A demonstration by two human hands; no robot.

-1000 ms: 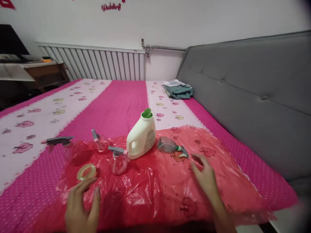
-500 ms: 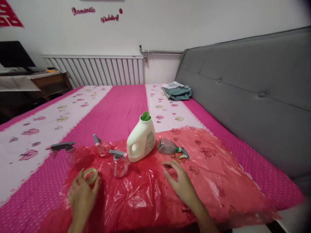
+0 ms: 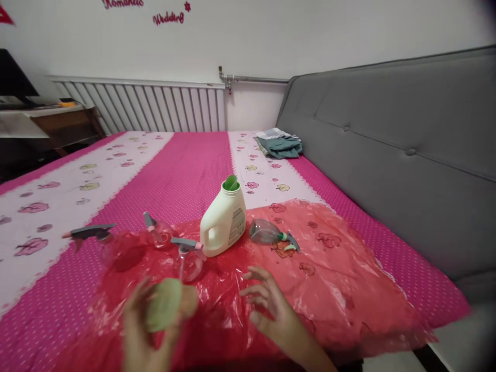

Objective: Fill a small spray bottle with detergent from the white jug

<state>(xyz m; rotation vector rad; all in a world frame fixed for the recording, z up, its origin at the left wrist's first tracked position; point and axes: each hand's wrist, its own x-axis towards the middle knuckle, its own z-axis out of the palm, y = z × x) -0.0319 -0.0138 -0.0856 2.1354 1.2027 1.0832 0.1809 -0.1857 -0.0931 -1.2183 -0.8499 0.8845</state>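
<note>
Left hand point(image 3: 140, 333) has lifted tape roll point(image 3: 165, 305)

Red script lettering point(image 3: 169, 18) on white wall point(image 3: 290, 36), upper left of the frame: "Wedding"; left of it, "Romantic", cropped by the top edge. White plastic jug point(image 3: 217, 225), centre: printed label point(image 3: 237, 223), too small to read. Red sign point(image 3: 5, 16), far upper left: cut off, illegible.

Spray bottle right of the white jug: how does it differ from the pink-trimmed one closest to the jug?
The right bottle lies on its side, while the left bottle stands upright. The right bottle has green trim; the left bottle's trim is pink. Both have see-through bodies and grey trigger heads, and both are on the red plastic sheet.
</note>
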